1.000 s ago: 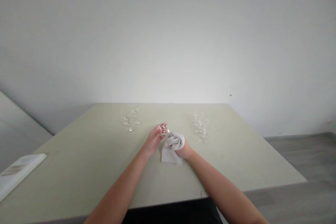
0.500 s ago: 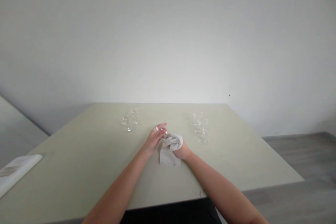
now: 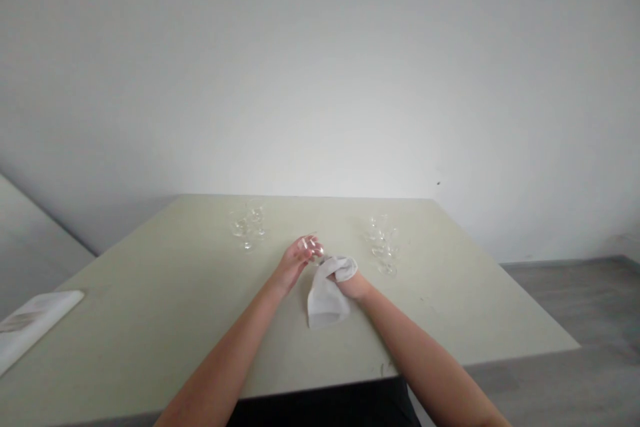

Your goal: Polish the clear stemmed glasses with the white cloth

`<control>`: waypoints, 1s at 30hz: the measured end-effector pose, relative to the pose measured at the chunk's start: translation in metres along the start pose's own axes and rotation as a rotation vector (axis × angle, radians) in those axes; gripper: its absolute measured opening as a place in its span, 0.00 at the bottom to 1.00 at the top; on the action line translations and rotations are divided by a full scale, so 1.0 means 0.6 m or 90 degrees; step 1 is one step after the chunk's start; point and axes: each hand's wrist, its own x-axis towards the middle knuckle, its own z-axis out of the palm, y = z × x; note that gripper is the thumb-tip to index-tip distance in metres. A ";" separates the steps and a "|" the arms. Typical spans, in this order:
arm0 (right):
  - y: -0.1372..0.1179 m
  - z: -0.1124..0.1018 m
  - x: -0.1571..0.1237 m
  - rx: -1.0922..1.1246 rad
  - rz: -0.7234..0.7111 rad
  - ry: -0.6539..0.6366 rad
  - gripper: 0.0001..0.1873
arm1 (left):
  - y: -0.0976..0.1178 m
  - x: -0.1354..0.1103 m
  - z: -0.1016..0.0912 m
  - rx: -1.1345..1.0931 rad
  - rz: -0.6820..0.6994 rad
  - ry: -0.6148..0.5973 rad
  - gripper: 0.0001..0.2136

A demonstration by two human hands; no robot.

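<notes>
My left hand [image 3: 296, 260] is over the middle of the pale table [image 3: 150, 307], its fingers curled round a small clear glass [image 3: 315, 251] that is hard to make out. My right hand [image 3: 350, 283] sits just to its right, wrapped in a white cloth [image 3: 326, 293] that it grips and presses against the glass. The cloth's loose end hangs down toward the tabletop.
A group of small clear glasses [image 3: 247, 227] stands at the back left of the table and another group [image 3: 383, 243] at the back right. A white flat package [image 3: 30, 327] lies at the left edge. A plain wall is behind, grey floor to the right.
The right hand with the cloth has shifted slightly right and the cloth's hanging end has spread lower. The left hand stays on the glass.
</notes>
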 end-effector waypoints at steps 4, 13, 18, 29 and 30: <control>0.002 0.000 -0.003 0.004 0.020 0.009 0.12 | 0.008 -0.007 0.006 -0.052 -0.037 -0.057 0.22; 0.004 -0.010 0.003 -0.063 -0.011 0.045 0.11 | 0.001 -0.005 0.004 0.013 -0.003 -0.001 0.28; 0.012 0.001 0.016 0.065 0.073 0.235 0.16 | 0.005 -0.005 0.007 -0.050 0.033 0.050 0.29; 0.031 -0.004 0.018 0.011 0.040 0.130 0.08 | 0.003 0.002 0.011 0.088 0.106 0.142 0.30; 0.030 -0.004 0.019 0.002 0.045 0.138 0.08 | 0.002 0.001 0.011 0.084 0.105 0.141 0.30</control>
